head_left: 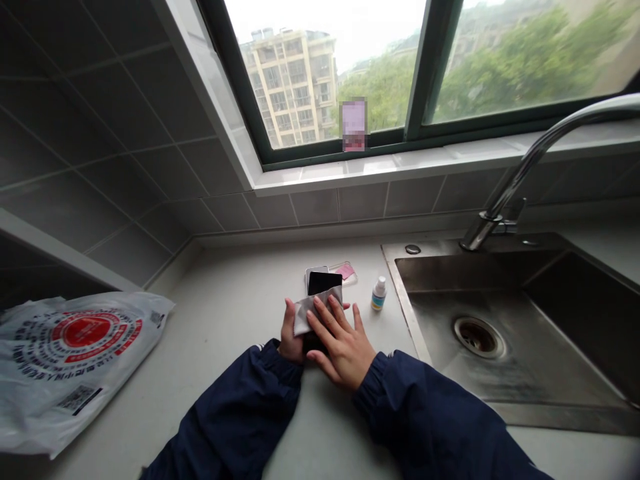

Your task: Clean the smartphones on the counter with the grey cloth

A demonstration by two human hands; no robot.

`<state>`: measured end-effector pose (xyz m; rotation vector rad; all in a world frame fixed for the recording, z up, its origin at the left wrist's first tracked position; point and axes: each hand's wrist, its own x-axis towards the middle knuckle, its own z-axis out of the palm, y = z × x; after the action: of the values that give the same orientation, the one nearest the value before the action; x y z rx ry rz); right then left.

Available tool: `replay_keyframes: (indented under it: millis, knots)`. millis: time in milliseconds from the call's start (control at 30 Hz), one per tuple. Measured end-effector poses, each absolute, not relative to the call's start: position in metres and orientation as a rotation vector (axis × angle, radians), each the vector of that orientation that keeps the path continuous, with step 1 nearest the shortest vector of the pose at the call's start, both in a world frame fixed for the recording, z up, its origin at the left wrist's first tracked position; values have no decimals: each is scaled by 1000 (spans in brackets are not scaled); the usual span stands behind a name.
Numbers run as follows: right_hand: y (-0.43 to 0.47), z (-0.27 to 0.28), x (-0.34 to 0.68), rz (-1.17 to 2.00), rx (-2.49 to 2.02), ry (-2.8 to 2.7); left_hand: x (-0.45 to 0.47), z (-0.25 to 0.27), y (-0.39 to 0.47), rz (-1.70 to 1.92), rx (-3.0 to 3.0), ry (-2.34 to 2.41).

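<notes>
A black-screened phone point(323, 283) rests in my left hand point(290, 333), whose thumb shows at its left edge while fingertips show at its right. Across the screen lies a grey cloth point(303, 319). My right hand point(343, 340) presses flat on that cloth with its fingers spread. Just behind the phone, a silver-edged flat object point(311, 271) and a clear phone case point(353, 278) with a pink piece point(345, 271) in it lie on the counter. To the right stands a small white-capped bottle point(379, 294) with a blue and yellow label.
A steel sink point(407, 313) with a chrome faucet point(520, 160) is set into the white counter point(210, 293) on the right. At far left sits a white plastic bag point(35, 373) with red print. Behind the counter are grey tiles and a window point(320, 157).
</notes>
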<state>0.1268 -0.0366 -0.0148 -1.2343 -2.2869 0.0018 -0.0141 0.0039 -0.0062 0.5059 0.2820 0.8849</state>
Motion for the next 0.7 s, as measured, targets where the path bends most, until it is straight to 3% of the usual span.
replay_keyframes:
  millis: [700]
  knots:
    - [-22, -11, 140, -138, -1345, -1899, -12, -9, 1, 863, 763, 363]
